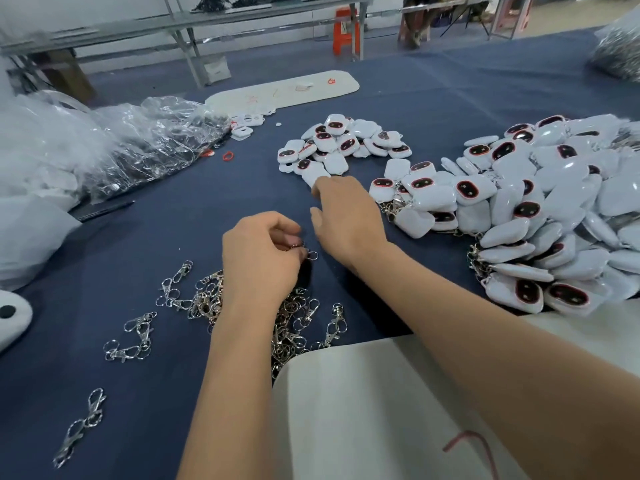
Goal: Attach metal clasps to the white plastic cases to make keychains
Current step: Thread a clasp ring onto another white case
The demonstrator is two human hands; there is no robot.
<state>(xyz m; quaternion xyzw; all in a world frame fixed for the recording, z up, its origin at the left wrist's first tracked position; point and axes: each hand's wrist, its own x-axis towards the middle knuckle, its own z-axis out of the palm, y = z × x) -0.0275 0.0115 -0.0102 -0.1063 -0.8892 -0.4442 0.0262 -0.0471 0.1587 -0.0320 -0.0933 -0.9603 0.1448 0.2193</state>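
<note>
Blue cloth (173, 237) bears no legible writing; left hand (259, 258) pinches clasp (310, 254), right hand (346, 216) seemingly relaxed.

My wide table under dark blue cloth (214, 216), loose silver metal clasps (138, 336) at seven o'clock, small heap of white plastic cases (341, 143) at twelve, bigger heap (554, 209) at three, crumpled clear plastic bags (149, 140) at ten.

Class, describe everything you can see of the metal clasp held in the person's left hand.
The clasp is small, silvery and shiny, apparently metal. Only a round ring and a bit of its body show beyond the curled fingers of the left hand, which pinches it just above the dark blue cloth. The rest is hidden. The pile of loose clasps lies nearer the person.
</note>
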